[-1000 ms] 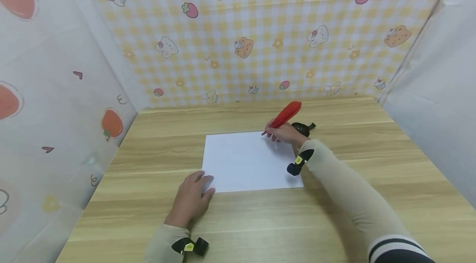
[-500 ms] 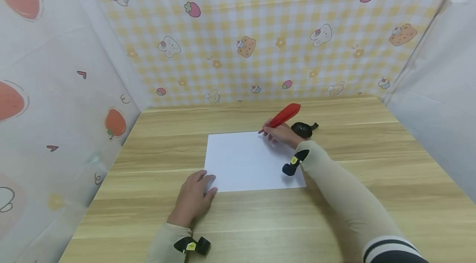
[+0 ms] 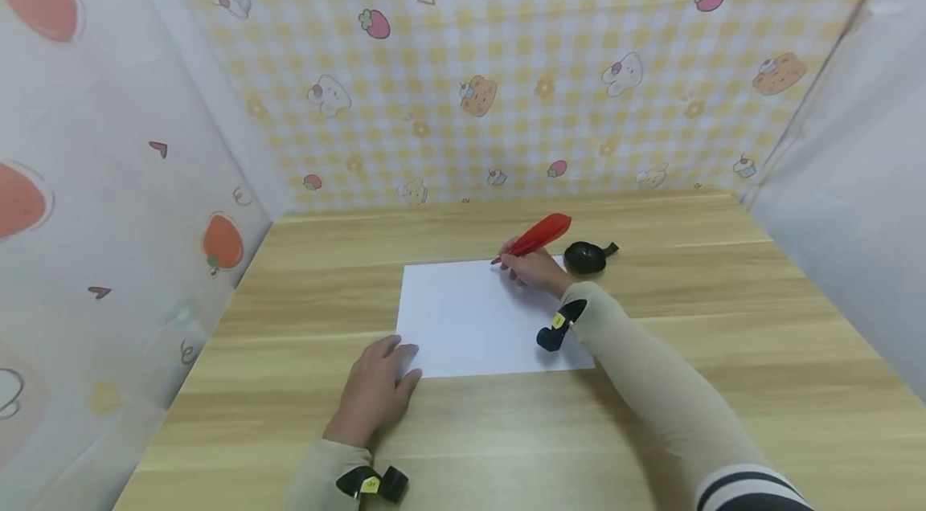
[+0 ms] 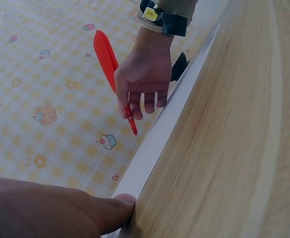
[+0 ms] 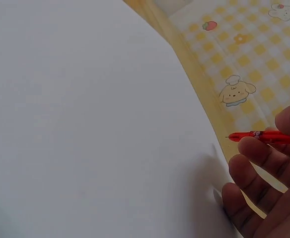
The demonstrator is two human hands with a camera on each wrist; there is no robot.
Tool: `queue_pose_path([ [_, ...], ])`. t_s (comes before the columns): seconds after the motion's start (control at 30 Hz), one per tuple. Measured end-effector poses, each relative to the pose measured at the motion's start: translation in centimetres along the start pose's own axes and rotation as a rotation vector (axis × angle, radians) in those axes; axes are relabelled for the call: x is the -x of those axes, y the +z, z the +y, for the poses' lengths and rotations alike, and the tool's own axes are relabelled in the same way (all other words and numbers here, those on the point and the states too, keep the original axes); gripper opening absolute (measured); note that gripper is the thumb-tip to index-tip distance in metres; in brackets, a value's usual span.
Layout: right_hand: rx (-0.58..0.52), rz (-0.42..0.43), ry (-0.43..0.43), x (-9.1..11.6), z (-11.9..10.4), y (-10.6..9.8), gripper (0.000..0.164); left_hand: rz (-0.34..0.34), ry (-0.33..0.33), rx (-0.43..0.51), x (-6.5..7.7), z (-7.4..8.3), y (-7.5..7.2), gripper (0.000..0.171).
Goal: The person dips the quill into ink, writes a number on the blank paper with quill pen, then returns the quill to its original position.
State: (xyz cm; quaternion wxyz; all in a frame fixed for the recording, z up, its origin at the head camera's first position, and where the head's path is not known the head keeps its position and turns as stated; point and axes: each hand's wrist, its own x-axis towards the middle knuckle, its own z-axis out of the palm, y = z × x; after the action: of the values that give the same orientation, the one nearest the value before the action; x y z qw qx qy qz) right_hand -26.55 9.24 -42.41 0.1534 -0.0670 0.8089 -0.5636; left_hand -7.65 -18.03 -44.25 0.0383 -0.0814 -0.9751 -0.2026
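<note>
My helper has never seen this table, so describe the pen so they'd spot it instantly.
On the wooden table lies a white sheet of paper. Near its far edge, the right hand grips the pen, tip to the left. Its bright red, feather-shaped top sets it apart from the rounded black object nearby.

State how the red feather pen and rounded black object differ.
The red feather pen is slender; the rounded black object is stubby, with a protruding tab. The pen slants in the right hand; the black object rests unheld on the wooden table. Both are near the far edge of the white rectangular paper.
</note>
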Motion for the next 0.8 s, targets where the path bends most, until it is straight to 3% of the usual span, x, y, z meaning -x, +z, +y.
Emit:
queue_pose_path([
  [0.23, -0.028, 0.024, 0.012, -0.6, -0.2, 0.4, 0.017, 0.015, 0.003, 0.0, -0.3, 0.0, 0.1, 0.037],
  [0.8, -0.068, 0.027, 0.027, -1.7, 0.1, 1.5, 0.013, -0.031, -0.021, 0.028, -0.2, 0.1, 0.2, 0.036],
])
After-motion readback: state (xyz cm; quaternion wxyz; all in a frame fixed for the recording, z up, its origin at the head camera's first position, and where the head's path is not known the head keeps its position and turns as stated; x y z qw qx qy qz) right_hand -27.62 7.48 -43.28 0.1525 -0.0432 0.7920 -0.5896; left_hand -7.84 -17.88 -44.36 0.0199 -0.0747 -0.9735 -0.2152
